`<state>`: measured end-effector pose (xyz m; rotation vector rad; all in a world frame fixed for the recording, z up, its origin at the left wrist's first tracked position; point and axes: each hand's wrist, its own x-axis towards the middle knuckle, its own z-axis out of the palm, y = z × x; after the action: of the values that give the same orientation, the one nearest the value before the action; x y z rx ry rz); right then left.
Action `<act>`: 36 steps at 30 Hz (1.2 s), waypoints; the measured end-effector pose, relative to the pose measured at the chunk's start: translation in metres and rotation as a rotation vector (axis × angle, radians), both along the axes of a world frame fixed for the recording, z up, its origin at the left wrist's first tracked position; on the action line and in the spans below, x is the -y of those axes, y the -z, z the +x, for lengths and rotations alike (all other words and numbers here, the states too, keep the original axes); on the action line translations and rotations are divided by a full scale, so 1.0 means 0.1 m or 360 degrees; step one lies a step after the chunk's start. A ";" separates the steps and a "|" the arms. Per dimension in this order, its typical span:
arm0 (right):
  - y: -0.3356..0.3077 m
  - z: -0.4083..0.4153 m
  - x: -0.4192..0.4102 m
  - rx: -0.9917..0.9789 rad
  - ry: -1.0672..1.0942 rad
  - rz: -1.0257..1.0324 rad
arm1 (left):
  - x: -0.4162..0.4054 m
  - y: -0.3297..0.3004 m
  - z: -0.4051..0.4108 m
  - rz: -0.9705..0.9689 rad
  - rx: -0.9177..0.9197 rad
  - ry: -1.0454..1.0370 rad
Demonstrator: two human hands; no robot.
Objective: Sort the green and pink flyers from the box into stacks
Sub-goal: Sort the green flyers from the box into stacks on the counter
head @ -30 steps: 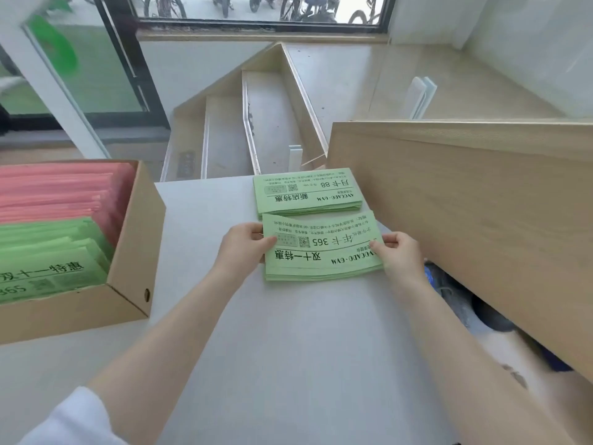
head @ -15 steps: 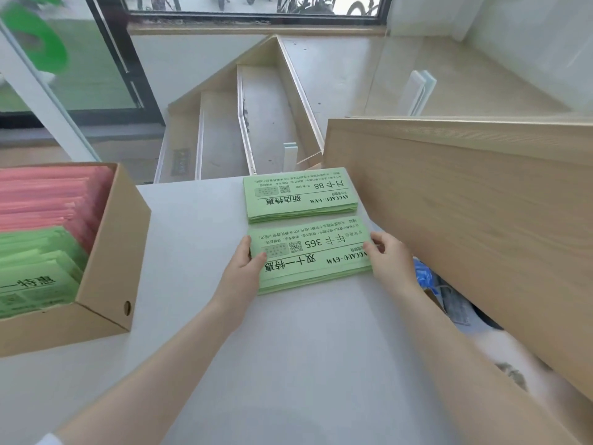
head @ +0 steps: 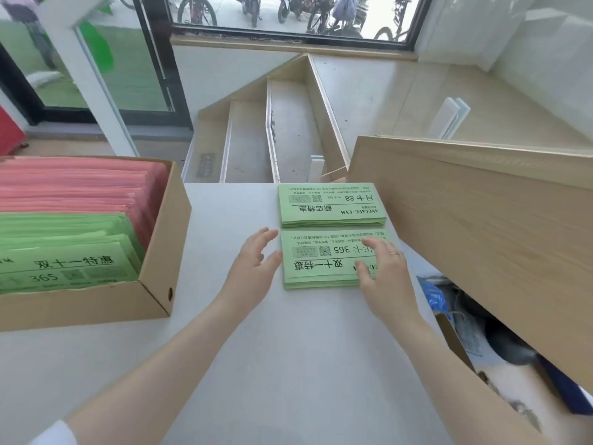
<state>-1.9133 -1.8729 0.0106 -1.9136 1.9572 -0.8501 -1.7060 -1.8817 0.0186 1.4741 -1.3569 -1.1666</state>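
Left hand [head: 253, 261] has released the left edge of the near green flyer stack [head: 321, 268] and now sits just beside it, fingers spread and relaxed. Right hand [head: 383, 268] has moved from the stack's right edge onto its top face, fingers extended flat over the print. The stack now lies square to the far green flyer stack [head: 330, 205].

Far stack [head: 330, 205]: we read "88".
Near stack [head: 317, 261]: we read "365".
Box flyers [head: 64, 268]: we read "365".
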 end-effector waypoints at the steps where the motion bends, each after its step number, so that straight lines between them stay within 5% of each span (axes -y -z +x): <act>1: -0.07 0.15 -0.01 0.0037 -0.0117 -0.0028 | -0.06 -0.08 0.10 -0.0066 -0.0005 0.0030; 6: -0.48 1.08 -0.07 0.0220 -0.0713 -0.0102 | -0.51 -0.59 0.79 -0.0440 0.0095 0.0189; 11: -0.69 2.04 -0.14 0.0184 -0.1039 -0.0199 | -0.69 -0.90 1.90 -0.0882 0.0649 0.0154; 16: -0.77 2.93 -0.19 -0.0026 -0.1063 -0.0203 | -0.38 -0.86 3.12 -0.0850 0.1224 0.0185; 20: -0.75 3.47 -0.18 -0.0374 -0.1174 -0.0128 | -0.20 -0.69 3.69 -0.0534 0.1559 0.0410; 32: -0.59 3.91 -0.23 -0.0713 -0.0899 -0.0375 | -0.05 -0.47 4.00 -0.0698 0.1344 0.0700; 36: -0.70 3.96 -0.27 -0.0709 -0.0656 0.0060 | -0.07 -0.46 4.01 -0.0752 0.1356 0.0715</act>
<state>-1.5169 -1.8461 0.0804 -2.5214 1.6601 -0.2876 -1.3053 -1.8745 0.0641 1.3816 -2.4357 -0.3562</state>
